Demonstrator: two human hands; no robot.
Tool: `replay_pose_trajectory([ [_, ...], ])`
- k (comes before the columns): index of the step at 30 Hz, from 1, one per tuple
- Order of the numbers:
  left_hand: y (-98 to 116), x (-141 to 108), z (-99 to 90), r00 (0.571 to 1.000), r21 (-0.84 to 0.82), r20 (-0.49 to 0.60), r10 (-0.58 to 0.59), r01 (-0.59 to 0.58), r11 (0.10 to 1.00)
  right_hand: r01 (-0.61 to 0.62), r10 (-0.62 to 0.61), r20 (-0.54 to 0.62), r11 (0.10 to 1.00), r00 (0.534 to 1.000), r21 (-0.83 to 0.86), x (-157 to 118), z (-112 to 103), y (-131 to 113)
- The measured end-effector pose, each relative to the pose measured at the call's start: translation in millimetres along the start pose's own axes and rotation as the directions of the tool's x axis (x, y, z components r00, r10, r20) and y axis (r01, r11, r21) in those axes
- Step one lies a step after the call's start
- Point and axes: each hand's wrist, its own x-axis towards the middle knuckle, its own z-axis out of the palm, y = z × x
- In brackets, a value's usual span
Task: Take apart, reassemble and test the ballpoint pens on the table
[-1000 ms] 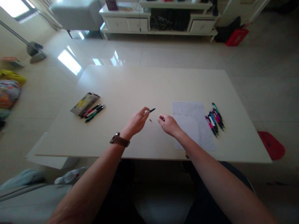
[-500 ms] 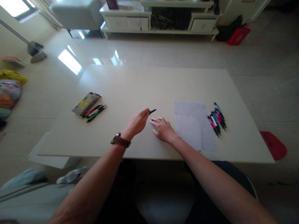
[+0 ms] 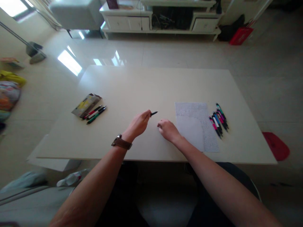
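Note:
My left hand (image 3: 140, 122) is closed round a dark pen (image 3: 154, 113), whose tip points right, above the middle of the white table (image 3: 146, 85). My right hand (image 3: 167, 130) has its fingers curled together just right of the pen, near the table top; something small may be between the fingertips, too small to name. Beside my right forearm lie a lined written sheet (image 3: 211, 135) and a blank white paper (image 3: 190, 132) on it. Several coloured pens (image 3: 219, 119) lie right of the sheets. On the left, several pens (image 3: 96, 114) rest next to a grey and yellow pouch (image 3: 86, 105).
Beyond the table stand a white cabinet (image 3: 139, 22) and a grey seat (image 3: 77, 15). A red bag (image 3: 241, 35) is on the floor at the back right. A red object (image 3: 276, 146) shows beside the table's right edge. My legs are under the front edge.
My right hand has drawn slightly right, away from the pen, and its spread fingers have curled in. My left hand still holds the pen in nearly the same place.

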Motion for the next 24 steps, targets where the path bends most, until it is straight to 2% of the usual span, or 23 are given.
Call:
replay_pose_trajectory([
  [4,0.8,0.0,-0.2,1.000,-0.022,0.011,-0.020,0.020,1.000,-0.039,0.043,-0.039,0.994,0.998,0.100,1.1,-1.0,0.9],
  [8,2.9,-0.8,-0.4,0.999,0.012,0.023,-0.026,0.026,1.000,-0.106,0.153,-0.129,0.944,0.980,0.314,5.4,-5.3,-0.8],
  [11,2.2,-1.3,-0.6,0.999,-0.008,0.041,-0.029,0.029,1.000,-0.103,0.251,-0.213,0.840,0.944,0.532,10.7,-8.0,2.8],
  [15,-0.5,-1.1,-0.7,0.999,0.035,0.044,-0.017,0.015,0.999,-0.031,0.338,-0.263,0.665,0.904,0.746,17.7,-10.3,9.4],
  [19,-0.5,-1.4,-0.8,0.998,0.023,0.056,-0.018,0.017,1.000,0.034,0.369,-0.283,0.556,0.885,0.830,19.9,-14.4,8.7],
  [24,1.7,-1.9,-1.2,0.997,0.056,0.074,-0.003,-0.001,0.998,0.036,0.396,-0.246,0.468,0.885,0.883,17.6,-18.8,2.6],
])
